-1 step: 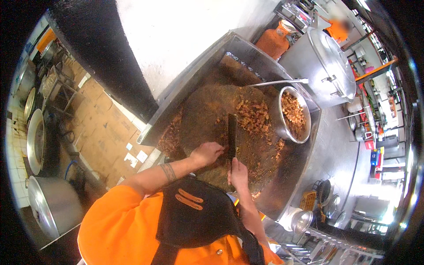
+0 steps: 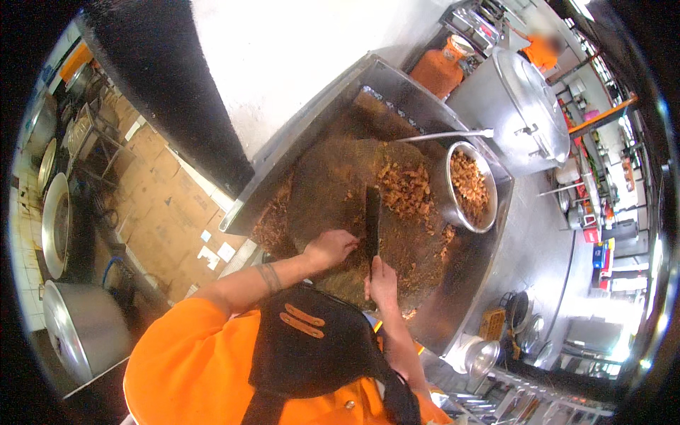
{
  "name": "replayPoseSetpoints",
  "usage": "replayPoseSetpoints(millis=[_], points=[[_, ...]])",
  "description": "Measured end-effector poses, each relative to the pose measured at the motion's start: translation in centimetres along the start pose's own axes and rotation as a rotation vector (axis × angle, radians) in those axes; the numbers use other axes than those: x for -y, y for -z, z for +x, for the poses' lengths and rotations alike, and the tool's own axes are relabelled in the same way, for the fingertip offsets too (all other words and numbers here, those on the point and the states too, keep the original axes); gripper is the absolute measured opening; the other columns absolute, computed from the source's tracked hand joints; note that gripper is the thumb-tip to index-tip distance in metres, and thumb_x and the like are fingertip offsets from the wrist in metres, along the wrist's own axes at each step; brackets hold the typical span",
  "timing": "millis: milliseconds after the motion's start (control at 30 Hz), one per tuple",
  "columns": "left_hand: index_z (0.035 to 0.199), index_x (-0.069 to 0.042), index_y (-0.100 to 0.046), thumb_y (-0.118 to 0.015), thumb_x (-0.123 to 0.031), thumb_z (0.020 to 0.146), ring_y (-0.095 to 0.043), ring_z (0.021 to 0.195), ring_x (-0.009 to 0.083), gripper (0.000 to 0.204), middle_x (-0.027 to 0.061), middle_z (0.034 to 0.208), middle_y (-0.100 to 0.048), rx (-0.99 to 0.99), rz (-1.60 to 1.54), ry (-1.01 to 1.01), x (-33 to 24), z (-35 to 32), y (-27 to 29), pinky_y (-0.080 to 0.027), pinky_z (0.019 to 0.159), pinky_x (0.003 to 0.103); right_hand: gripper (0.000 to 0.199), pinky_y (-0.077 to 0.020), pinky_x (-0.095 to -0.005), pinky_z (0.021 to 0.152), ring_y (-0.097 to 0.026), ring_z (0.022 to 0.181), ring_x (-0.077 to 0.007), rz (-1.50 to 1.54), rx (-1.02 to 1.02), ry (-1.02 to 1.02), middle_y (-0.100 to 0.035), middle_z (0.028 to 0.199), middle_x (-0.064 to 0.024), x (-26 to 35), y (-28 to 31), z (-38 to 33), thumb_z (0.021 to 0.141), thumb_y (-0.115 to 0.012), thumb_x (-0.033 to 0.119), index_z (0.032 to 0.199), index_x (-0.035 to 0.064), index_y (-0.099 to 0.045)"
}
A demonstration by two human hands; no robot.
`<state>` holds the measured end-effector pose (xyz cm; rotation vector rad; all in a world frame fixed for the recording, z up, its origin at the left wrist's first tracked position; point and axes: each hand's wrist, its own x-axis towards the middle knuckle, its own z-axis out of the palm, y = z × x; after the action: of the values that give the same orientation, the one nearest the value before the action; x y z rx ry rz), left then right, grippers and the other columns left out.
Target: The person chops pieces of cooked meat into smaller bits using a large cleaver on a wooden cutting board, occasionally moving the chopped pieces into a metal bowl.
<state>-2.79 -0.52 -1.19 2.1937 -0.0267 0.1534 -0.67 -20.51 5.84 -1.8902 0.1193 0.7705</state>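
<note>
My right hand [image 2: 382,280] is closed round the handle of a dark, broad-bladed cleaver [image 2: 372,219], whose blade points away from me over a large, dark, round chopping block [image 2: 319,177]. Just left of the blade, my left hand [image 2: 331,249] has its fingers curled in over the block. Whatever its fingertips hold is too small to make out. Chopped brown meat [image 2: 406,188] lies heaped on the block, beyond and to the right of the blade. More chopped meat fills a round metal bowl [image 2: 453,202] at the right.
Metal walls [image 2: 312,120] surround the block, with scraps along its left side. A long-handled utensil [image 2: 446,134] lies behind the bowl. Beyond stand a big lidded pot [image 2: 510,106] and an orange gas cylinder [image 2: 440,67]. Another person [image 2: 542,51] is far off at right.
The cleaver blade appears very slightly lower in the picture. Both hands stay in nearly the same places.
</note>
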Motion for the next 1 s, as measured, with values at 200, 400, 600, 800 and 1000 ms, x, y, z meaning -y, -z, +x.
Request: replayPoseSetpoints(millis=[200,400,600,800,1000], points=[[0.110,-0.007,-0.072,-0.063,-0.022,0.095,-0.066,0.104,0.0376,0.023,0.0148,0.109,-0.071,0.019,-0.030,0.027,-0.1,-0.1,0.4,-0.054,0.088,0.047,0.054,-0.0413,-0.0334,0.038,-0.052,0.040,-0.0169,0.061,-0.035,0.340,-0.053,0.055,-0.0060,5.0,0.9,-2.0,0.110,-0.039,0.048,0.086,0.0027,-0.055],[0.108,-0.007,-0.071,-0.063,-0.019,0.094,-0.065,0.105,0.0381,0.021,0.0150,0.110,-0.070,0.004,-0.020,0.024,0.8,-0.2,-0.4,-0.054,0.089,0.048,0.056,-0.0424,-0.0331,0.040,-0.052,0.041,-0.0172,-0.002,0.000,0.096,-0.050,0.054,-0.0061,-0.7,-0.3,0.1,0.109,-0.039,0.049,0.083,0.0026,-0.055],[0.107,-0.005,-0.071,-0.062,-0.018,0.094,-0.065,0.107,0.0378,0.021,0.0164,0.110,-0.070,0.150,0.079,0.199,-1.0,0.0,1.0,-0.053,0.092,0.047,0.057,-0.0423,-0.0321,0.039,-0.051,0.041,-0.0155,0.023,0.000,0.055,-0.049,0.054,-0.0052,2.8,-0.5,-1.3,0.108,-0.040,0.054,0.082,0.0041,-0.051],[0.108,-0.005,-0.069,-0.062,-0.020,0.093,-0.064,0.108,0.0389,0.023,0.0175,0.109,-0.069,0.017,-0.103,0.176,-1.5,-0.2,1.6,-0.053,0.091,0.047,0.056,-0.0421,-0.0322,0.039,-0.051,0.041,-0.0146,0.036,-0.023,0.225,-0.051,0.056,-0.0042,2.6,-0.1,-0.8,0.107,-0.042,0.055,0.085,0.0048,-0.051],[0.107,-0.002,-0.068,-0.067,-0.014,0.088,-0.065,0.103,0.0414,0.022,0.0200,0.109,-0.069,0.057,0.080,0.004,-0.5,0.0,1.3,-0.054,0.089,0.048,0.054,-0.0429,-0.0350,0.041,-0.050,0.040,-0.0186,-0.003,0.021,-0.001,-0.051,0.055,-0.0064,1.4,-0.7,0.3,0.110,-0.039,0.046,0.080,0.0029,-0.052]])
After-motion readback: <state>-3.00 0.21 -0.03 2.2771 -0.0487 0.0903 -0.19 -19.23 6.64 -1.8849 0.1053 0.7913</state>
